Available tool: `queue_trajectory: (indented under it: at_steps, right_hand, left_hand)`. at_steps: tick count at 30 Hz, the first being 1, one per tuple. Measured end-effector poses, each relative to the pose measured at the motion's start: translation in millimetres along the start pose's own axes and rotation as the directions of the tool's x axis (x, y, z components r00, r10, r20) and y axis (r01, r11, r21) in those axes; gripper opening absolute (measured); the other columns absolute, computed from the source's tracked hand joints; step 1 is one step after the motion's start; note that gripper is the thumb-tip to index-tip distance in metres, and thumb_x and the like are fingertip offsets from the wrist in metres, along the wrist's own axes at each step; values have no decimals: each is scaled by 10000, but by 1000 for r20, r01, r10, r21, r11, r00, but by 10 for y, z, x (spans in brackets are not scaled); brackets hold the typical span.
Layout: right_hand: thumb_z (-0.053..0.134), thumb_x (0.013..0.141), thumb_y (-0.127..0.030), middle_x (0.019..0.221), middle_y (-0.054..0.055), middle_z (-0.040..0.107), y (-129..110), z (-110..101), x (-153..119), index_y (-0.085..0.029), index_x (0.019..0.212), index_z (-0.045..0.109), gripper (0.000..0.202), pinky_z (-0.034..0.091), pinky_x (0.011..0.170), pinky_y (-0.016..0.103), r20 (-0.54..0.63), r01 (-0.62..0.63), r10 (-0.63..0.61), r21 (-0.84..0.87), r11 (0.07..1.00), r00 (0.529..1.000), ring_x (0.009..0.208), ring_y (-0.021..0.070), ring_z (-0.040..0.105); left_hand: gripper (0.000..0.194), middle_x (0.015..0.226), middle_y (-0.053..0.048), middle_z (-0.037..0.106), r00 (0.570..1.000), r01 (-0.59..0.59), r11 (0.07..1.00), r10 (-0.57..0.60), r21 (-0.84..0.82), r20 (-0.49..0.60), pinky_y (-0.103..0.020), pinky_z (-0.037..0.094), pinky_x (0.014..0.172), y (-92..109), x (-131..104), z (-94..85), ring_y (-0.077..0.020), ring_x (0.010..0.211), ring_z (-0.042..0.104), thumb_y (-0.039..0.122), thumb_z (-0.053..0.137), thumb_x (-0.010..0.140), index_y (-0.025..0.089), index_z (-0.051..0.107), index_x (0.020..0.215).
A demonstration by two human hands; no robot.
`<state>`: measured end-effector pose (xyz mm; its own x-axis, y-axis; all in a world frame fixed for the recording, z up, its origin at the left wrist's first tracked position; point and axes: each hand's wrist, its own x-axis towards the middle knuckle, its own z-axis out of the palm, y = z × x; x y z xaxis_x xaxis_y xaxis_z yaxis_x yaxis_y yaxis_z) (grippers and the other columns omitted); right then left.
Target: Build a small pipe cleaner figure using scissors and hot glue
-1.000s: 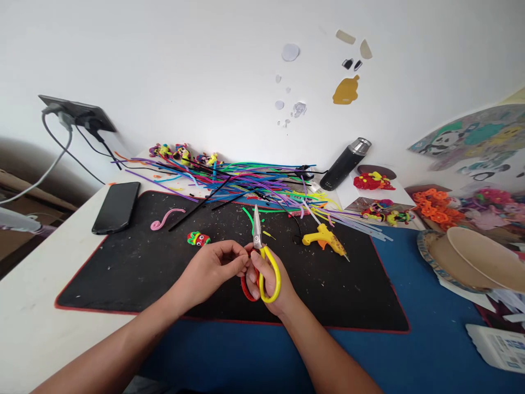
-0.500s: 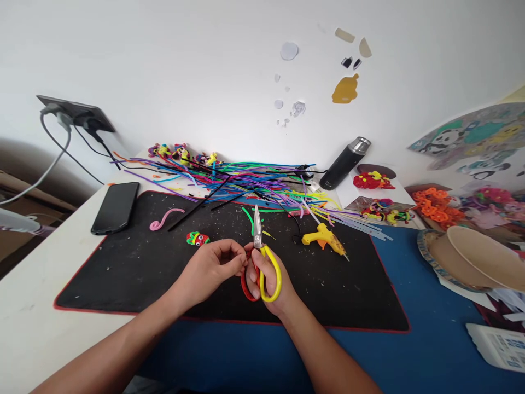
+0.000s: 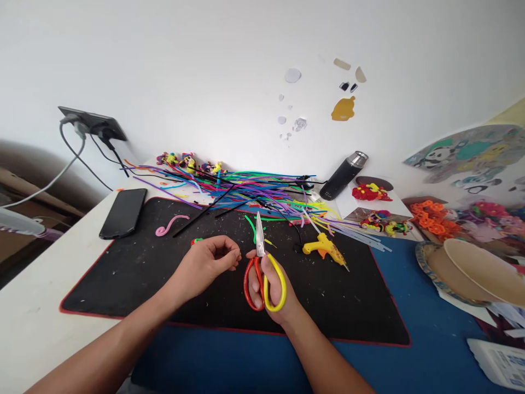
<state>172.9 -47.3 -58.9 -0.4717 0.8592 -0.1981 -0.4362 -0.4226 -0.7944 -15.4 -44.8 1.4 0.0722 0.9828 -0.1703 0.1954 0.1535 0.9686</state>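
My right hand (image 3: 279, 293) grips a pair of scissors (image 3: 275, 261) with one red and one yellow handle. Their silver blades point away from me and look closed. To the left, my left hand (image 3: 211, 262) is closed in a pinch over the black mat (image 3: 328, 301). Whatever its fingertips hold, if anything, is too small to make out. Behind that hand, a small red and green figure (image 3: 196, 241) is mostly hidden. A curled pink stem (image 3: 172, 222) lies farther left. Short green pieces (image 3: 250, 225) rest just beyond the blades.
A yellow glue gun (image 3: 326, 249) lies on the mat's right. Many colourful craft stems (image 3: 254, 186) are heaped along the wall, with a black flask (image 3: 343, 176) beside them. A phone (image 3: 123, 213) sits at left, a bowl (image 3: 484, 268) at right.
My hands have moved apart, the left drawing away from the scissors. My left hand now covers most of the small red and green figure. The whole view has shifted slightly.
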Motion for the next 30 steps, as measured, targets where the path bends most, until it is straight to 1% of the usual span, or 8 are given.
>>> queue_trajectory:
  at_steps: [3, 8, 12, 14, 16, 20, 25, 30]
  right_hand:
    - [570, 953, -778, 575, -30, 627, 12, -40, -10, -151, 1169, 626, 665, 330, 343, 184, 60, -36, 39, -46, 998, 997, 351, 120, 556]
    - [575, 898, -844, 750, 103, 780, -34, -99, -33, -146, 1259, 619, 787, 456, 451, 208, 167, -56, 82, -153, 987, 982, 513, 199, 735]
    - [590, 797, -926, 1000, 202, 814, -145, -44, -52, -154, 1320, 619, 933, 601, 687, 342, 216, -61, 104, -196, 979, 971, 813, 296, 823]
    - [592, 783, -936, 1045, 206, 805, -187, 11, -56, -153, 1298, 627, 937, 615, 763, 393, 204, -73, 121, -224, 972, 971, 875, 309, 822]
    - [604, 812, -906, 963, 165, 797, -211, 68, -57, -151, 1244, 631, 870, 606, 662, 356, 158, -108, 154, -268, 957, 975, 738, 272, 809]
    - [626, 842, -857, 743, 51, 724, -223, 168, -59, -147, 1146, 627, 772, 496, 437, 246, 45, -151, 179, -367, 918, 983, 470, 185, 695]
    - [646, 834, -840, 644, -17, 657, -205, 265, -60, -155, 1100, 634, 736, 411, 351, 189, -1, -190, 216, -481, 856, 976, 379, 135, 610]
    - [640, 871, -803, 656, -35, 631, -180, 301, -45, -168, 1047, 634, 659, 371, 333, 162, -18, -140, 155, -540, 830, 988, 372, 103, 582]
  left_hand:
    - [318, 747, -30, 734, 1000, -20, 1000, 20, 13, -22, -296, 537, 712, 29, 23, -83, -198, 718, 678, 514, 705, 828, 198, 696, 789]
    - [326, 733, -33, 727, 996, -57, 998, 57, 2, -61, -301, 538, 696, 54, 64, -193, -201, 701, 683, 516, 711, 823, 194, 693, 783]
    - [331, 743, -39, 735, 993, -82, 997, 82, 13, -89, -308, 540, 689, 75, 76, -261, -204, 690, 685, 517, 708, 828, 191, 695, 771]
    - [327, 733, -38, 733, 991, -89, 996, 89, 12, -96, -306, 539, 687, 74, 77, -281, -202, 687, 684, 512, 705, 829, 191, 695, 768]
    - [326, 733, -39, 736, 991, -89, 996, 89, 0, -103, -307, 544, 688, 63, 77, -294, -205, 693, 691, 515, 705, 826, 192, 699, 780]
    - [322, 734, -39, 738, 988, -95, 995, 94, -3, -124, -308, 549, 675, 45, 69, -305, -212, 692, 698, 517, 707, 813, 196, 700, 781]
    - [250, 713, -18, 721, 988, -95, 994, 100, 46, -119, -287, 520, 652, 80, 47, -296, -203, 683, 688, 447, 673, 815, 203, 694, 769]
    - [196, 716, -18, 730, 989, -75, 992, 87, 98, -119, -285, 492, 650, 89, 59, -269, -200, 675, 668, 392, 658, 798, 203, 688, 752]
